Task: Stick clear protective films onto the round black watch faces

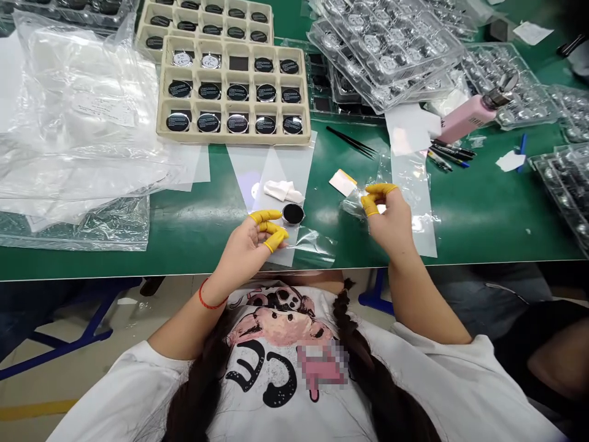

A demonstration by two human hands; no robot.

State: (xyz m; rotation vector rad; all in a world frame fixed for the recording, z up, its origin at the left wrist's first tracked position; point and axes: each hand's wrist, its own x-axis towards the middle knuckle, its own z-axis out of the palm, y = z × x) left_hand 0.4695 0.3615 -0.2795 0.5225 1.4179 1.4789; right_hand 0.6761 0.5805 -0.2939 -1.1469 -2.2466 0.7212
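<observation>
My left hand (257, 240) wears yellow finger cots and is open, thumb and fingers apart. Its index fingertip is at the left edge of a round black disc (293, 213) with a shiny rim. Clear film (317, 244) lies just below the disc. My right hand (389, 216), also in yellow finger cots, has its thumb and index finger curled together over crumpled clear film (353, 205), seemingly pinching it. Behind the disc lies a folded white cloth (283, 191). A small white and orange piece (343, 182) rests between the hands, farther back.
Beige compartment trays (234, 140) hold round discs at the back. Plastic bags (87, 104) cover the left side. Stacked clear blister trays (386, 49), a pink bottle (469, 118) and pens (448, 153) stand or lie to the right. Black tweezers (352, 142) lie behind the hands.
</observation>
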